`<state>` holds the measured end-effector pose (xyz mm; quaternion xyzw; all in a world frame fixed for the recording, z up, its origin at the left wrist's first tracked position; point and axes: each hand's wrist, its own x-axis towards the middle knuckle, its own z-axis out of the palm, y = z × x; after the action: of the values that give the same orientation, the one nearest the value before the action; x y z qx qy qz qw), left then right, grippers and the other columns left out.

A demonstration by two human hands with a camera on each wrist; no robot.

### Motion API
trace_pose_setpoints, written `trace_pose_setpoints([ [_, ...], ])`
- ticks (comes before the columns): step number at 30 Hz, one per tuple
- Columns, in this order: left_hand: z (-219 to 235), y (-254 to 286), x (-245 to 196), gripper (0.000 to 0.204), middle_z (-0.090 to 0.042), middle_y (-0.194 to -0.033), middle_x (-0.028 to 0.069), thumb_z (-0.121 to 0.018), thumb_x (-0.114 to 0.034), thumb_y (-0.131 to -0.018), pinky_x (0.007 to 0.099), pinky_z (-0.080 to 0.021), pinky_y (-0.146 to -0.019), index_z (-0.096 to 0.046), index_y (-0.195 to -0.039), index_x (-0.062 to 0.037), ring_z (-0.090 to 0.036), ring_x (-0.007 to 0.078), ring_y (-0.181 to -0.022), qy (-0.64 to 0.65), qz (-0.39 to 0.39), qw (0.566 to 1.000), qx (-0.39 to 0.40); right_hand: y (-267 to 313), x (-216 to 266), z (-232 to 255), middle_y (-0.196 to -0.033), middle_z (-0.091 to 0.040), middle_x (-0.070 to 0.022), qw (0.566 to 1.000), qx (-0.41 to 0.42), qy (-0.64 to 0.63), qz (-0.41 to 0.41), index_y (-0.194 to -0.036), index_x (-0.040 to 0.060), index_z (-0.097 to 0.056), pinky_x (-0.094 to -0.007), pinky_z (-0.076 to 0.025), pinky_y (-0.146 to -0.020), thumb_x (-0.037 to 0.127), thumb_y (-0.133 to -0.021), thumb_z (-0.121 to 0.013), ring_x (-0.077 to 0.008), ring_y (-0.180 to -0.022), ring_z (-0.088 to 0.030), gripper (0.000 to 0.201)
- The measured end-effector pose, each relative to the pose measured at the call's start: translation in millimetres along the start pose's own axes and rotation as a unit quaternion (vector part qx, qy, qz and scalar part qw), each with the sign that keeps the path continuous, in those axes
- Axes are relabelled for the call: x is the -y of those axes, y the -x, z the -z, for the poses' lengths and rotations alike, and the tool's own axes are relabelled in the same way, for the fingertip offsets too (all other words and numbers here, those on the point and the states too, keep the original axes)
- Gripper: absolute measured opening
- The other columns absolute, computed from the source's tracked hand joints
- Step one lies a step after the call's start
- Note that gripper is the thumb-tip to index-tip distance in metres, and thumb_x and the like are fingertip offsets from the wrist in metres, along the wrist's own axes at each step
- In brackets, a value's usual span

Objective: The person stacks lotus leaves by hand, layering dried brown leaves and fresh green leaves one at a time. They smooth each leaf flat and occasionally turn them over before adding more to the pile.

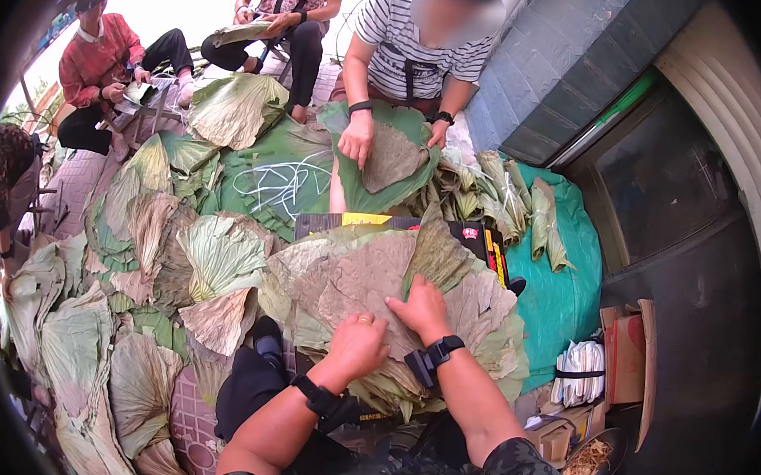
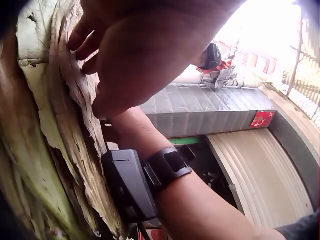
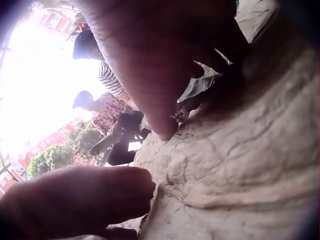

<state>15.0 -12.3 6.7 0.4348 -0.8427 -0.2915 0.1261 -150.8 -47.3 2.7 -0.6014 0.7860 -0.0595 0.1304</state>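
A thick stack of dried leaves (image 1: 334,278) lies in front of the person, brownish on top. The left hand (image 1: 359,345) rests on the stack's near part, fingers slightly bent; in the left wrist view the left hand (image 2: 135,60) has its fingertips against the leaf layers (image 2: 75,100). To its right the right hand (image 1: 421,311) touches the top leaf beside a folded dark green-brown leaf (image 1: 436,254). The right wrist view has the right hand (image 3: 165,55) over the wrinkled leaf surface (image 3: 240,165), its fingertips partly hidden. No grip on a leaf shows.
Across the stack, someone in a striped shirt (image 1: 420,53) handles a leaf on a green one. Leaf piles (image 1: 77,350) cover the left ground, with white string (image 1: 283,184) behind. Rolled leaf bundles (image 1: 547,226) lie on a green tarp (image 1: 568,310); cardboard boxes (image 1: 628,357) stand at right.
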Motion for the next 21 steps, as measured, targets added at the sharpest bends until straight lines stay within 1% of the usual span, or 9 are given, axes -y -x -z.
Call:
trace_pose_setpoints([
  [7, 3.7, -6.1, -4.8, 0.042, -0.058, -0.100, 0.0196, -0.063, -0.026, -0.073, 0.0413, -0.043, -0.084, -0.056, -0.108, -0.0039, -0.055, 0.0357, -0.095, 0.023, 0.012, 0.999, 0.020, -6.7, -33.8, 5.8, -0.084, -0.060, -0.0240, 0.999, -0.026, -0.036, 0.012, -0.092, -0.0037, -0.055, -0.0442, -0.048, -0.073, 0.032, -0.072, -0.064, -0.0418, -0.077, -0.058, 0.042],
  [10, -2.6, -2.8, -0.4, 0.036, -0.058, -0.100, 0.0171, -0.063, -0.024, -0.072, 0.0436, -0.046, -0.079, -0.057, -0.102, -0.0046, -0.055, 0.0362, -0.091, 0.034, 0.007, 0.999, -0.029, 18.3, -44.0, 40.8, -0.080, -0.063, -0.0171, 0.983, -0.136, -0.116, -0.037, -0.090, -0.0013, -0.056, -0.0423, -0.050, -0.067, 0.022, -0.081, -0.056, -0.0359, -0.074, -0.061, 0.025],
  [11, -3.2, -1.9, 0.7, 0.036, -0.058, -0.100, 0.0171, -0.063, -0.024, -0.072, 0.0436, -0.046, -0.079, -0.057, -0.102, -0.0046, -0.055, 0.0362, -0.091, 0.035, 0.008, 0.999, -0.027, 31.8, -43.7, 53.4, -0.081, -0.063, -0.0160, 0.908, -0.142, -0.392, -0.048, -0.092, -0.0007, -0.055, -0.0391, -0.052, -0.061, 0.018, -0.084, -0.052, -0.0316, -0.070, -0.062, 0.021],
  [12, -2.9, -1.7, 0.6, 0.036, -0.058, -0.101, 0.0170, -0.062, -0.022, -0.073, 0.0439, -0.046, -0.079, -0.056, -0.103, -0.0049, -0.055, 0.0359, -0.091, 0.038, 0.015, 0.998, -0.051, 45.6, -43.0, 63.4, -0.082, -0.063, -0.0149, 0.757, -0.138, -0.636, -0.057, -0.094, -0.0001, -0.054, -0.0358, -0.054, -0.055, 0.014, -0.087, -0.049, -0.0273, -0.067, -0.063, 0.017],
  [15, -13.6, -3.3, 1.8, 0.036, -0.057, -0.105, 0.0171, -0.061, -0.020, -0.073, 0.0439, -0.045, -0.080, -0.056, -0.106, -0.0056, -0.054, 0.0362, -0.094, 0.079, 0.015, 0.988, -0.133, 86.4, -44.2, 78.8, -0.086, -0.062, -0.0117, 0.666, -0.059, -0.729, -0.150, -0.099, -0.0002, -0.052, -0.0329, -0.054, -0.052, 0.009, -0.090, -0.044, -0.0207, -0.068, -0.063, 0.015],
  [17, -16.9, -5.3, -0.2, 0.038, -0.056, -0.109, 0.0173, -0.061, -0.019, -0.073, 0.0436, -0.045, -0.081, -0.055, -0.108, -0.0059, -0.053, 0.0368, -0.097, 0.116, 0.011, 0.974, -0.193, 101.8, -64.4, 43.1, -0.087, -0.062, -0.0134, 0.669, -0.032, -0.721, -0.181, -0.102, -0.0026, -0.050, -0.0338, -0.054, -0.053, 0.009, -0.089, -0.045, -0.0223, -0.066, -0.063, 0.018],
  [19, -16.3, -7.4, -5.4, 0.042, -0.052, -0.118, 0.0179, -0.063, -0.020, -0.073, 0.0436, -0.043, -0.085, -0.054, -0.112, -0.0077, -0.049, 0.0388, -0.107, 0.112, -0.028, 0.945, -0.307, 102.0, -77.4, 8.1, -0.088, -0.062, -0.0127, 0.759, 0.002, -0.634, -0.146, -0.101, -0.0015, -0.051, -0.0359, -0.054, -0.052, 0.012, -0.089, -0.048, -0.0250, -0.065, -0.063, 0.019],
  [20, -14.1, -4.9, -8.2, 0.042, -0.052, -0.118, 0.0179, -0.063, -0.020, -0.073, 0.0436, -0.043, -0.085, -0.054, -0.112, -0.0077, -0.049, 0.0388, -0.107, 0.112, -0.027, 0.944, -0.308, 111.2, -76.9, 17.3, -0.085, -0.063, -0.0160, 0.846, 0.036, -0.499, -0.184, -0.101, -0.0014, -0.051, -0.0391, -0.052, -0.054, 0.017, -0.086, -0.052, -0.0303, -0.065, -0.063, 0.024],
  [21, -9.9, -1.6, -12.3, 0.042, -0.050, -0.121, 0.0184, -0.062, -0.023, -0.074, 0.0447, -0.041, -0.087, -0.054, -0.114, -0.0095, -0.045, 0.0399, -0.111, 0.077, -0.081, 0.960, -0.258, 118.8, -68.7, 31.6, -0.085, -0.063, -0.0160, 0.847, 0.037, -0.498, -0.183, -0.101, -0.0014, -0.051, -0.0391, -0.052, -0.054, 0.017, -0.086, -0.052, -0.0303, -0.065, -0.063, 0.024],
])
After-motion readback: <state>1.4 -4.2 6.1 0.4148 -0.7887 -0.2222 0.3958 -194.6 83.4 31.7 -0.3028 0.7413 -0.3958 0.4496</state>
